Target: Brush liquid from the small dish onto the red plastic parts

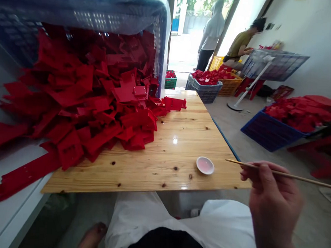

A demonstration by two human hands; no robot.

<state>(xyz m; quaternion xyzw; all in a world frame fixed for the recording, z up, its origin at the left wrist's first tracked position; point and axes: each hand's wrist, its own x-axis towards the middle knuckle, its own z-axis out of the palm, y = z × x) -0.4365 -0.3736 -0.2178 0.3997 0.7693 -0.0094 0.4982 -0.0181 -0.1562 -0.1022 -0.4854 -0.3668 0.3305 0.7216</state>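
Note:
My right hand (273,199) hovers past the right corner of the wooden table (177,156), fingers pinched on a thin wooden stick (302,178) that lies level and points left. The stick's tip ends just right of a small white dish (205,165) with pinkish liquid, which sits on the table near its front edge. A heap of flat red paper pieces (80,105) spills from a tipped blue plastic crate (76,12) over the table's left half. My left hand is out of view. My lap in white cloth fills the bottom.
Two people stand and sit by the open doorway (217,32) at the back. Crates of red pieces (206,83) stand on the floor there, and a blue crate (272,131) heaped with red pieces lies at the right. A white fan stand (243,96) stands between them.

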